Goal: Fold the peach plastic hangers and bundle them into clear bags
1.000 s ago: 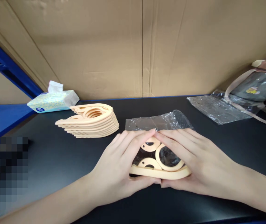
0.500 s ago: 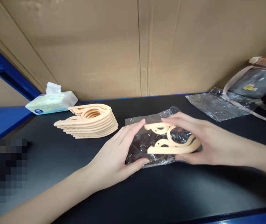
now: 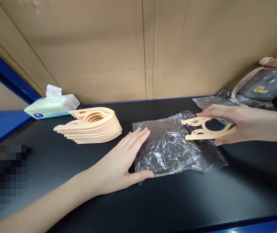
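Observation:
My right hand (image 3: 235,124) grips a cream plastic folding clothes hanger (image 3: 208,133) by its rounded end, thumb below and fingers above. The hanger is folded, its two arms pointing left, and it is held over the right part of a crumpled clear plastic bag (image 3: 167,150). My left hand (image 3: 124,161) rests at the bag's left edge with fingers stretched out and thumb apart, holding nothing. Left of the bag, several like hangers lie in a neat stack (image 3: 94,127) on the black tabletop (image 3: 138,207).
At the back left stands a tissue pack (image 3: 53,105) with one tissue sticking out. Another clear plastic bag (image 3: 204,102) lies at the back right, by a grey translucent bottle (image 3: 262,84) with a strap. A cardboard wall (image 3: 104,51) closes off the back.
My right hand has carried the hanger right and slightly back, from above the bag's middle toward its right side. More of the bag shows. My left hand has stayed nearly in place.

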`<move>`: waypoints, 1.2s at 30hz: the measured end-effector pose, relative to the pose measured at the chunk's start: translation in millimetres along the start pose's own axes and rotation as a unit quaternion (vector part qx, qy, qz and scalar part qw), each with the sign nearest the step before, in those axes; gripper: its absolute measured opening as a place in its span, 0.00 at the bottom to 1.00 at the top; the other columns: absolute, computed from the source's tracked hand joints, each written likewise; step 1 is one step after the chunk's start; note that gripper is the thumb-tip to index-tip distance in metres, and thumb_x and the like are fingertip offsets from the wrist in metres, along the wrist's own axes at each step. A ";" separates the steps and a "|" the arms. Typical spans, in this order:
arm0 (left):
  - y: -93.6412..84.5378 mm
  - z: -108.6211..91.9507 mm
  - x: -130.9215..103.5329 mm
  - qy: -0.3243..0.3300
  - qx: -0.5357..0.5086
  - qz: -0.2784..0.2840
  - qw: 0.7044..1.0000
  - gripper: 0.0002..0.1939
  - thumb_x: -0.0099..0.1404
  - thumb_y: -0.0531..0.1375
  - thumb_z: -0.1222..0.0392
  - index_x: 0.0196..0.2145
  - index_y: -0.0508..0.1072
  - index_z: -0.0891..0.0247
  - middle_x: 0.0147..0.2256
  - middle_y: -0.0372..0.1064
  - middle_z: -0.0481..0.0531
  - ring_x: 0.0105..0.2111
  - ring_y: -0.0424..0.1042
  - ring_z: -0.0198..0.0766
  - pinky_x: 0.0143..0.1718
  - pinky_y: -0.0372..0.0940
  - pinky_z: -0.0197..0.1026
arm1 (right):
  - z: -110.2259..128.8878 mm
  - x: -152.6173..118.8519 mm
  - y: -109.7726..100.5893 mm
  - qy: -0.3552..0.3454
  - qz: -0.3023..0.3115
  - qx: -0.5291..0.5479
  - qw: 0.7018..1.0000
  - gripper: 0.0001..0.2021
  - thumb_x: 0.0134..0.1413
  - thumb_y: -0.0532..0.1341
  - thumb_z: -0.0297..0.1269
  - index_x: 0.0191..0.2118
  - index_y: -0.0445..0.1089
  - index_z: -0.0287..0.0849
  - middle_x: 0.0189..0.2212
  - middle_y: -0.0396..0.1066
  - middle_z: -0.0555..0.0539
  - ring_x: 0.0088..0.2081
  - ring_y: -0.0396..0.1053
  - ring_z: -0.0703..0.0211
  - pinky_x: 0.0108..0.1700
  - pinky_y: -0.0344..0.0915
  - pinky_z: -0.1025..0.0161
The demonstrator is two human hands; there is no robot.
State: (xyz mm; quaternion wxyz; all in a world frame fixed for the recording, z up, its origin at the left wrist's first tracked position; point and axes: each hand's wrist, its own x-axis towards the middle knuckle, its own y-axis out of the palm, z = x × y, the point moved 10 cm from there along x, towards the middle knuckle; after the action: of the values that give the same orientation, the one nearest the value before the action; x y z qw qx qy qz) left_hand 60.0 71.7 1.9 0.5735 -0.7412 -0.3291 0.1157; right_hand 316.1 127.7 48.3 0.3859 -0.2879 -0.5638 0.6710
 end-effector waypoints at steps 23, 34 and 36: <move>2.3 2.3 -1.6 -0.022 -0.001 0.058 0.998 0.47 0.71 0.57 0.37 0.74 0.39 0.61 0.73 0.40 0.66 0.72 0.43 0.56 0.70 0.51 0.61 | 8.6 -0.9 1.2 -0.014 -0.017 0.001 1.000 0.24 0.54 0.65 0.57 0.51 0.69 0.50 0.51 0.71 0.41 0.50 0.71 0.43 0.50 0.69 0.49; 3.4 -1.6 0.8 -0.025 -0.008 0.077 0.997 0.47 0.70 0.58 0.36 0.74 0.43 0.62 0.73 0.41 0.66 0.72 0.43 0.57 0.70 0.50 0.62 | -5.7 4.2 -9.9 0.032 -0.061 -0.033 0.997 0.24 0.52 0.63 0.62 0.47 0.70 0.50 0.49 0.74 0.40 0.50 0.70 0.37 0.53 0.62 0.43; 3.4 -2.1 0.7 -0.022 -0.010 0.079 0.997 0.47 0.70 0.58 0.36 0.74 0.43 0.61 0.73 0.41 0.66 0.73 0.42 0.56 0.70 0.49 0.62 | -6.0 2.4 -9.4 0.030 -0.046 -0.032 0.998 0.22 0.50 0.65 0.57 0.45 0.71 0.50 0.48 0.75 0.41 0.49 0.70 0.38 0.52 0.62 0.44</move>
State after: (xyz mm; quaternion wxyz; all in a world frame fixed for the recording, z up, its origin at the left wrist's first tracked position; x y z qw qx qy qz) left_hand 62.9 70.1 -0.4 0.5474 -0.7680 -0.2836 0.1736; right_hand 321.7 133.6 56.4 0.4241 -0.2939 -0.5857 0.6251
